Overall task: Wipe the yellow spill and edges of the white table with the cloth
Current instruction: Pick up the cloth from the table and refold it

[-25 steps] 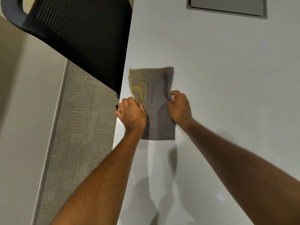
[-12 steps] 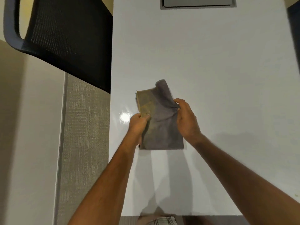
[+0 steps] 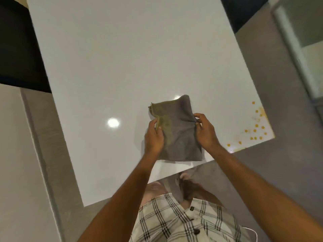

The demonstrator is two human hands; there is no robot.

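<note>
A grey cloth [image 3: 178, 133], stained yellow along its upper left edge, hangs folded over the white table [image 3: 108, 67] near the front edge. My left hand [image 3: 153, 137] pinches the cloth's left side and my right hand [image 3: 206, 133] pinches its right side. Yellow spill drops and smears [image 3: 255, 130] lie scattered on the table's front right corner, to the right of my right hand.
A black chair [image 3: 19, 49] stands beside the table's left edge. Grey carpet floor [image 3: 279, 154] shows to the right and front of the table. My plaid shirt [image 3: 183, 220] fills the bottom of the view. Another dark object [image 3: 244, 11] sits at the far right.
The view has swung right and down, which brings the front right corner with the yellow spill into sight. Both hands hold the cloth as before, now near the front edge.
</note>
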